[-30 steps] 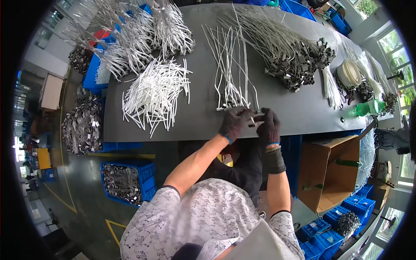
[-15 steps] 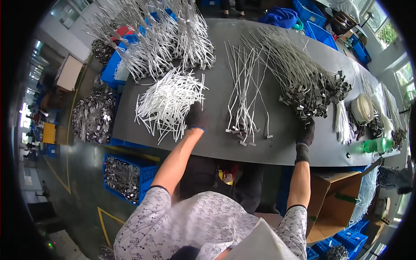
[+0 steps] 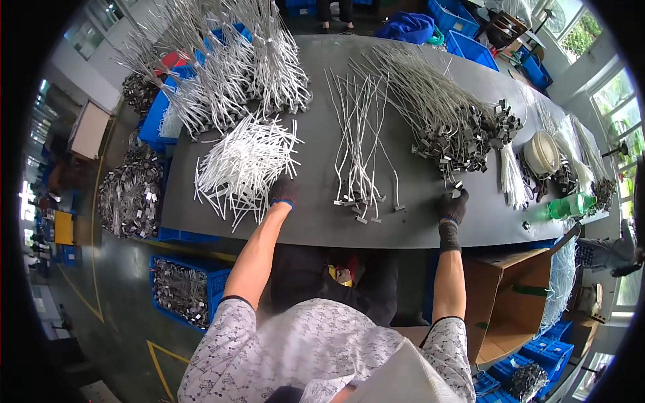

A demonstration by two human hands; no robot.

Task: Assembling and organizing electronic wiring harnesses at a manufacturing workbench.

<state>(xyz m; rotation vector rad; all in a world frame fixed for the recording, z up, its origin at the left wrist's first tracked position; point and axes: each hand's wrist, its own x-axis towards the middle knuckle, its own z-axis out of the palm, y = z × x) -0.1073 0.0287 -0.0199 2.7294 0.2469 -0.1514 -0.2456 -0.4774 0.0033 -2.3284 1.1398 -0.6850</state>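
A loose pile of short white tubes (image 3: 247,161) lies on the grey table, left of centre. My left hand (image 3: 283,191), in a dark glove, is at the pile's right edge with its fingers bunched; what they hold, if anything, is hidden. To the right spreads a heap of thin grey wires (image 3: 463,134) with dark metal connectors at their near ends. Just below it my gloved right hand (image 3: 451,207) is closed on the connector end of one wire (image 3: 457,185). Between the hands lie several wires fitted with white tubes (image 3: 363,168), connectors toward me.
Tall bundles of white-sleeved wires (image 3: 269,60) stand at the table's back left. A white round container (image 3: 541,153) and a green bottle (image 3: 571,205) are at the right. Blue crates (image 3: 218,285) and an open cardboard box (image 3: 514,305) stand below the near edge.
My right hand has drawn back toward me from the heap's edge, and a connector now shows at its fingertips. My left hand stays by the white tubes. The whole view has shifted slightly.
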